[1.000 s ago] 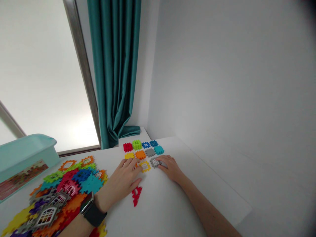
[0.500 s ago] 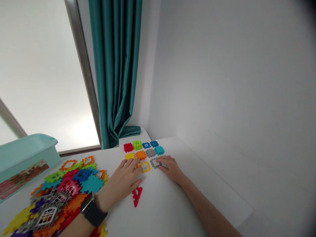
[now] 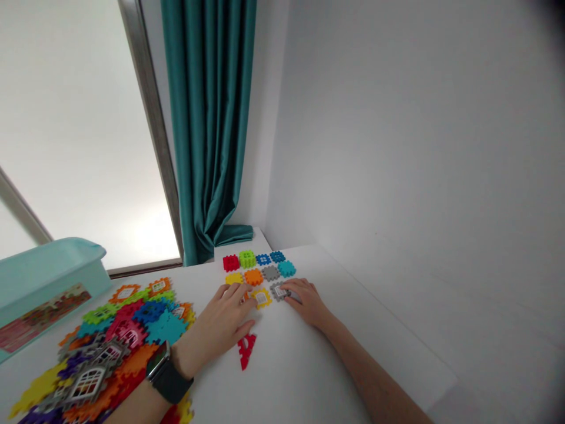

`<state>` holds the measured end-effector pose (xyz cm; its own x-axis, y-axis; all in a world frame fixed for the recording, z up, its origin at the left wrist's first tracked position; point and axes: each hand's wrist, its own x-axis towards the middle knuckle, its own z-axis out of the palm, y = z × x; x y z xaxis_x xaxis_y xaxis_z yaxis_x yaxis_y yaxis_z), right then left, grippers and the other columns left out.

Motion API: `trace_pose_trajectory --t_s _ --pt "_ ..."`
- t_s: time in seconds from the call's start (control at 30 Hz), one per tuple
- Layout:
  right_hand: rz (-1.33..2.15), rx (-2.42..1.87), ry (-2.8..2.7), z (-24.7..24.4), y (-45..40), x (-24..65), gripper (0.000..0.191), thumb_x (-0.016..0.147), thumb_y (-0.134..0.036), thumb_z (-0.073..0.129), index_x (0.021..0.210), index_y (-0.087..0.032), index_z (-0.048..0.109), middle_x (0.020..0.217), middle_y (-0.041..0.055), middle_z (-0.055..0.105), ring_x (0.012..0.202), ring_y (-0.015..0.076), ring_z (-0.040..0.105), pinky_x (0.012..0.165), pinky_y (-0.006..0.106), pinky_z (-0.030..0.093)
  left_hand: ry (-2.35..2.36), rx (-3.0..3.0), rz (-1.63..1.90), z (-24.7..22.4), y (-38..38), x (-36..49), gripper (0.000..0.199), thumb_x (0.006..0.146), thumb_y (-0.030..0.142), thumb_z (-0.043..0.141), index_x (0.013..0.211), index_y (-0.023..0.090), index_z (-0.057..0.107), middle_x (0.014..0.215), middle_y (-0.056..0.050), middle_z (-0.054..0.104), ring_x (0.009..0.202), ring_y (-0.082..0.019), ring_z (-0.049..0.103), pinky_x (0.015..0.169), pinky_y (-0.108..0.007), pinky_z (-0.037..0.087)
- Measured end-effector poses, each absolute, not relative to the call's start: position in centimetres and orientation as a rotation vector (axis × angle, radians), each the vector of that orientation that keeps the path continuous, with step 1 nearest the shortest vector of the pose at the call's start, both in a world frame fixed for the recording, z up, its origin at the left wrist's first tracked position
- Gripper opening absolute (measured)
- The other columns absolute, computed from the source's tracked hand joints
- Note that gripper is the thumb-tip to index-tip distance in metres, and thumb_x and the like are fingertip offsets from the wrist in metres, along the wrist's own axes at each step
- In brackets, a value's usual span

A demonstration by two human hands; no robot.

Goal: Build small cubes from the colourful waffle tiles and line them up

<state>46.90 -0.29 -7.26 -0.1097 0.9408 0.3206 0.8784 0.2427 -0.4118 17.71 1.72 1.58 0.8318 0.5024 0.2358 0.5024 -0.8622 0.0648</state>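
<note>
the left hand (image 3: 219,318) lies low over the tabletop (image 3: 304,377), and the forearm comes in from the bottom of the view with a black smart watch (image 3: 165,376) on the wrist. its fingers are spread and a little bent, and the tips reach the yellow window tile (image 3: 261,298), while the thumb stands apart, pointing toward the red triangle piece (image 3: 246,350). the right hand (image 3: 306,302) comes from the lower right, and its bent fingers lie on the gray window tile (image 3: 279,291). both hands look partly open, but i cannot tell if either one really grips its tile.

these two tiles sit at the near end of a small group of colored tiles (image 3: 258,265), laid in rows: red, green and blue at the far side, then yellow, orange, gray and teal. to the left of the left arm is a big overlapping pile of colored tiles (image 3: 123,335), and beyond it stands a pale teal plastic tray (image 3: 53,277). nothing stands between the hands and the small group. a teal curtain (image 3: 207,118) hangs at the far end, beside a bright window (image 3: 75,129).
</note>
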Motion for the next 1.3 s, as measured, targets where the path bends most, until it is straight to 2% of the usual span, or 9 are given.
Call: trace_pose_trajectory --t_s 0.4,0.63,0.87,1.07,1.3 --pt "0.081 -1.581 -1.943 -7.9 -1.2 46.7 0.036 0.089 -0.019 0.058 0.124 -0.024 0.064 0.13 0.0111 0.064 0.123 0.0271 0.059 0.107 0.047 0.046 0.776 3.011 0.469 1.1 1.8 17.5 0.018 0.093 0.024 0.065 0.111 0.025 0.063 0.132 -0.01 0.058 0.122 -0.03 0.053 0.105 -0.048 0.041" --pt "-0.015 -1.504 -1.947 -6.5 -2.9 45.0 0.034 0.092 -0.016 0.053 0.124 -0.025 0.063 0.131 0.0126 0.061 0.124 0.0286 0.057 0.108 0.052 0.046 0.77 3.023 0.489 1.4 1.9 17.4 0.016 0.094 0.026 0.062 0.11 0.025 0.062 0.129 -0.009 0.059 0.121 -0.029 0.054 0.103 -0.046 0.041" --pt "-0.163 -1.34 -2.005 -4.3 -4.3 41.3 0.036 0.094 -0.015 0.05 0.127 -0.027 0.062 0.127 0.0113 0.065 0.121 0.0275 0.06 0.105 0.05 0.049 0.773 3.023 0.527 3.0 2.2 17.2 0.019 0.097 0.027 0.058 0.116 0.025 0.062 0.126 -0.008 0.06 0.119 -0.028 0.054 0.103 -0.045 0.04" --pt "-0.135 -1.28 -2.049 -3.0 -4.7 38.6 0.036 0.096 -0.016 0.048 0.127 -0.027 0.063 0.123 0.0108 0.066 0.118 0.027 0.06 0.104 0.05 0.048 0.817 3.032 0.493 4.6 1.2 15.6 0.016 0.096 0.026 0.06 0.112 0.025 0.063 0.119 -0.008 0.061 0.114 -0.027 0.055 0.1 -0.044 0.042" --pt "-0.06 -1.192 -2.105 -2.0 -4.5 34.8 0.033 0.097 -0.016 0.047 0.123 -0.027 0.064 0.118 0.0094 0.068 0.114 0.0272 0.06 0.104 0.05 0.046 0.988 3.013 0.473 3.6 0.4 10.5 0.021 0.095 0.028 0.062 0.116 0.025 0.063 0.122 -0.008 0.061 0.113 -0.028 0.056 0.097 -0.044 0.042"
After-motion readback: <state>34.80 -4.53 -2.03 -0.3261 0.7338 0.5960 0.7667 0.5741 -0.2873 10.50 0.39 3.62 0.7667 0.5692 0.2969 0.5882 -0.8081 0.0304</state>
